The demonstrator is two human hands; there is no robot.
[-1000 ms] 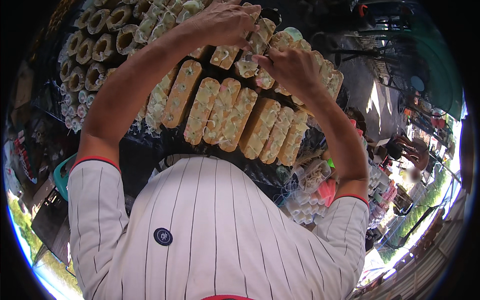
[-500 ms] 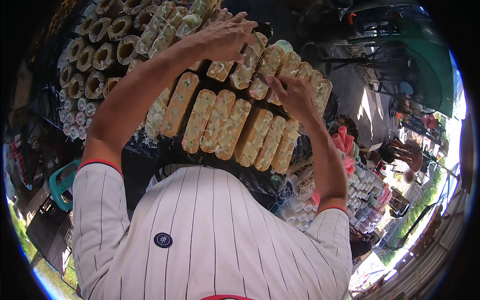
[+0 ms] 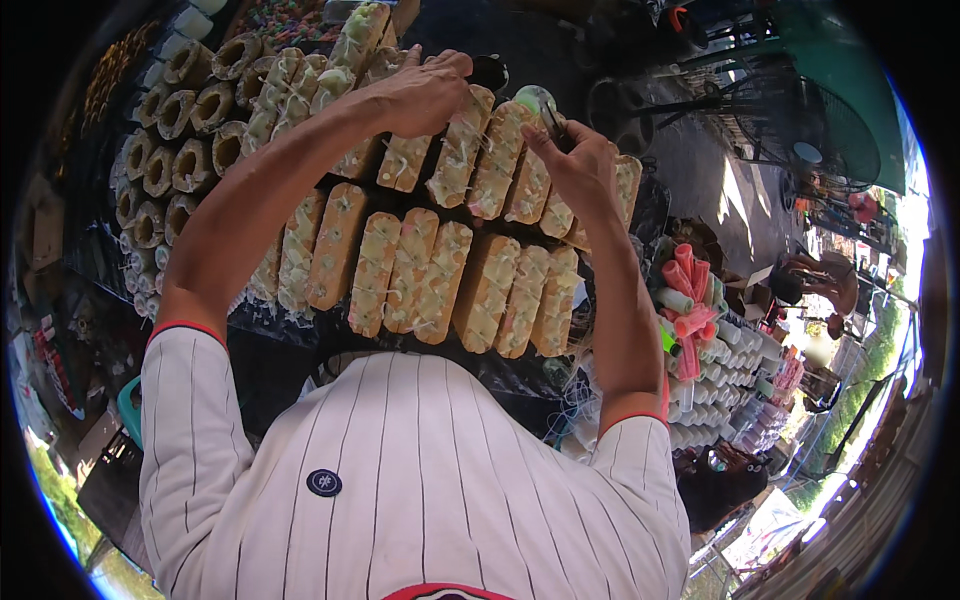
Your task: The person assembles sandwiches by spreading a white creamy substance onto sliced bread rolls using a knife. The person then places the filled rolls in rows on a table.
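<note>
Rows of tan, long blocks (image 3: 373, 272) stand close together in front of me, topped with pale yellow-green wax-like drips and whitish strings. My left hand (image 3: 425, 97) reaches over the back row and rests at the top of a block (image 3: 404, 160), fingers partly spread; the undersides of its fingers are hidden. Just beyond its fingertips is a dark round thing (image 3: 489, 72). My right hand (image 3: 583, 168) is closed on a dark, narrow metal tool (image 3: 551, 122), its exact kind unclear. The tool's far end is beside a pale green rounded thing (image 3: 535, 98) behind the back row.
Hollow tan tubes (image 3: 212, 107) are stacked at the left. Pink rolled tubes (image 3: 687, 290) and many white cylinders (image 3: 728, 350) lie at the right. A large fan (image 3: 815, 135) stands at the far right. Multicoloured small pieces (image 3: 285, 22) lie at the back.
My view has shifted, so the blocks sit lower and farther left. My right hand has moved from a back-row block toward the pale green thing, and its tool shows more clearly.
</note>
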